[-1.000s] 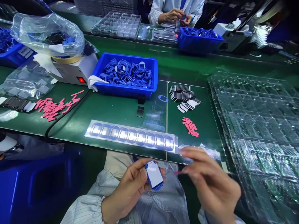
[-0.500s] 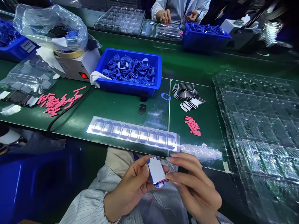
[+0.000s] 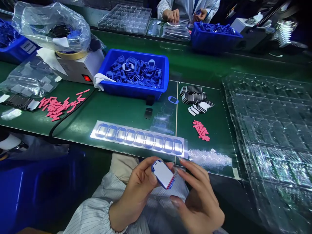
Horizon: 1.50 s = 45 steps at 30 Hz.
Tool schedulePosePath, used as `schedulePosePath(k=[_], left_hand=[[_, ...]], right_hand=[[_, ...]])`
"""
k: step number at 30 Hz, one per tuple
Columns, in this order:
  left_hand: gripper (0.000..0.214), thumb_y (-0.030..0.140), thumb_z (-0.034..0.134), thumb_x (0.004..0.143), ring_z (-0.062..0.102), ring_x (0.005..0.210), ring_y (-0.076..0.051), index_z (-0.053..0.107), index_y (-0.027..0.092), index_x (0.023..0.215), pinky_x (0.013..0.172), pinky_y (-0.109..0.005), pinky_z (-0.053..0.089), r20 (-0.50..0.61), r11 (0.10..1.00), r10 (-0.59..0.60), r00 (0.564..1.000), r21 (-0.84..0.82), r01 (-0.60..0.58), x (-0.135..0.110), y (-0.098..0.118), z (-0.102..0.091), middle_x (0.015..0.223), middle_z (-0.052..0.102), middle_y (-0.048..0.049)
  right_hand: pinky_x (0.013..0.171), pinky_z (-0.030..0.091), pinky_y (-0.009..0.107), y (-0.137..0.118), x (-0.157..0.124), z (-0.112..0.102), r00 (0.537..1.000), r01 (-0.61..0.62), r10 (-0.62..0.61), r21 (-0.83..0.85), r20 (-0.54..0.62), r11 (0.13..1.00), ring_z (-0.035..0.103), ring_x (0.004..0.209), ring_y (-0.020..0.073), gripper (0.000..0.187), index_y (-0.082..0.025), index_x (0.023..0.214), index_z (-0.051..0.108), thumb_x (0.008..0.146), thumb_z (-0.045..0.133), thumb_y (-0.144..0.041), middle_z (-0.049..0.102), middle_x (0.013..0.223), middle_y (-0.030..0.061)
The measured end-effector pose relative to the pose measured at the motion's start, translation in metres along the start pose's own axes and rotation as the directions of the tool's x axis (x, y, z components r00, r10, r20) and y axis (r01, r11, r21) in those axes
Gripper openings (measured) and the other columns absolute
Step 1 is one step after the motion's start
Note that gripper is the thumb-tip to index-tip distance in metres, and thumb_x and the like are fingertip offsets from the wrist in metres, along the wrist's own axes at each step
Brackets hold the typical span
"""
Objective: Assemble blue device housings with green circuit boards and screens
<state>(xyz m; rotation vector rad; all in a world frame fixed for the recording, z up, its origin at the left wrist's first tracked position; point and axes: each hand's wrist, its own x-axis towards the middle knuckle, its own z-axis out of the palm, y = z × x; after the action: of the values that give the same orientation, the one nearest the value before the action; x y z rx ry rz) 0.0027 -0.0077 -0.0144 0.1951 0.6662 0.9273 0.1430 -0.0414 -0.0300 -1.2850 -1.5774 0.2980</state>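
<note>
Between thumb and fingers, my left hand grips a small blue plastic housing over my lap. A white rectangular panel fills its upward face, with a thin red strip along the edge nearer my right hand. My right hand is just to the right, thumb and fingers apart; its fingertips are close to the housing's right side, and I cannot tell if one touches. On the table edge beyond lies a strip of oval stickers. A pile of pink strips and a fan of black-and-white panels lie to the right.
A blue bin of blue housings stands mid-table, beside a white device with a lit red switch. Clear plastic trays are stacked at right. More pink strips lie left. A co-worker's hands are across the bench.
The housing has turned in my left hand, its lower end swinging rightward. My right thumb has moved down and away from the fingers, and the right hand has opened.
</note>
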Motion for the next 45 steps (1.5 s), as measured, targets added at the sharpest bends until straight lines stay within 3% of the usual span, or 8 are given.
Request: schedulePosePath(k=[13,17,21,27,34,38,41,45], left_hand=[[0.027,0.038,0.066,0.081,0.067,0.104,-0.019,0.064,0.033,0.107,0.084,-0.024,0.053,0.180,0.874,0.347,0.920,0.293,-0.387,0.005,-0.009,-0.013,0.110,0.074,-0.0008],[0.043,0.038,0.053,0.089,0.049,0.127,-0.023,0.050,0.026,0.131,0.104,-0.037,0.042,0.572,0.283,0.492,0.656,0.607,-0.742,0.011,0.020,-0.030,0.135,0.057,-0.0079],[0.035,0.033,0.052,0.090,0.052,0.124,-0.023,0.060,0.020,0.121,0.105,-0.041,0.040,0.929,-0.532,0.075,0.361,0.344,-0.774,0.014,0.053,-0.033,0.124,0.066,-0.0095],[0.022,0.019,0.051,0.090,0.069,0.099,-0.019,0.066,0.014,0.106,0.091,-0.034,0.054,0.950,-0.634,-0.126,0.285,0.144,-0.760,0.014,0.062,-0.020,0.104,0.075,-0.0086],[0.027,0.012,0.053,0.088,0.066,0.105,-0.024,0.063,0.008,0.113,0.093,-0.037,0.053,0.917,-0.570,-0.186,0.354,0.193,-0.799,0.008,0.058,-0.031,0.110,0.072,-0.0166],[0.036,0.010,0.056,0.086,0.066,0.106,-0.021,0.059,0.014,0.122,0.093,-0.036,0.054,0.876,-0.402,-0.069,0.478,0.414,-0.817,0.001,0.058,-0.036,0.112,0.071,-0.0141],[0.039,0.011,0.061,0.083,0.069,0.100,-0.019,0.061,0.024,0.120,0.087,-0.028,0.057,0.724,-0.073,0.125,0.679,0.689,-0.721,-0.004,0.060,-0.037,0.111,0.072,-0.0084],[0.026,0.015,0.068,0.077,0.072,0.091,-0.021,0.073,0.032,0.097,0.082,-0.027,0.058,0.213,0.344,0.366,0.906,0.873,-0.344,-0.004,0.064,-0.045,0.096,0.076,-0.0004]], right_hand=[[0.083,0.049,0.043,0.000,0.010,0.012,0.997,-0.075,0.078,0.242,-0.001,0.967,0.055,0.104,0.0257,0.037,-0.024,0.115,0.063,0.078,0.069,-0.016,0.063,0.110,0.0069],[0.085,0.046,0.047,0.006,0.013,0.003,0.999,-0.018,0.012,0.154,0.040,0.988,0.054,0.105,0.0278,0.037,-0.021,0.109,0.065,0.074,0.073,-0.014,0.062,0.114,0.0084],[0.083,0.045,0.049,0.009,0.014,-0.002,0.991,0.040,-0.047,0.059,0.125,0.997,0.054,0.104,0.0291,0.031,-0.021,0.104,0.065,0.074,0.072,-0.015,0.062,0.110,0.0090],[0.086,0.045,0.050,0.010,0.007,-0.001,0.979,0.006,-0.008,0.010,0.202,1.000,0.053,0.107,0.0293,0.029,-0.024,0.101,0.064,0.074,0.071,-0.017,0.063,0.110,0.0079],[0.086,0.047,0.048,0.010,-0.003,0.002,0.969,-0.045,0.041,0.009,0.242,0.999,0.054,0.109,0.0292,0.032,-0.026,0.101,0.064,0.071,0.073,-0.018,0.066,0.110,0.0069],[0.086,0.053,0.039,0.012,-0.006,-0.001,0.915,-0.299,0.225,0.188,0.334,0.936,0.057,0.111,0.0262,0.023,-0.028,0.101,0.066,0.078,0.069,-0.029,0.061,0.121,0.0070],[0.072,0.058,0.031,0.014,-0.009,-0.007,0.773,-0.586,0.448,0.234,0.449,0.776,0.066,0.097,0.0223,0.025,-0.029,0.108,0.065,0.085,0.061,-0.037,0.065,0.116,0.0082],[0.065,0.057,0.027,0.011,-0.012,-0.009,0.494,-0.865,0.630,0.272,0.599,0.421,0.068,0.089,0.0205,0.031,-0.030,0.110,0.065,0.084,0.060,-0.046,0.066,0.117,0.0071]])
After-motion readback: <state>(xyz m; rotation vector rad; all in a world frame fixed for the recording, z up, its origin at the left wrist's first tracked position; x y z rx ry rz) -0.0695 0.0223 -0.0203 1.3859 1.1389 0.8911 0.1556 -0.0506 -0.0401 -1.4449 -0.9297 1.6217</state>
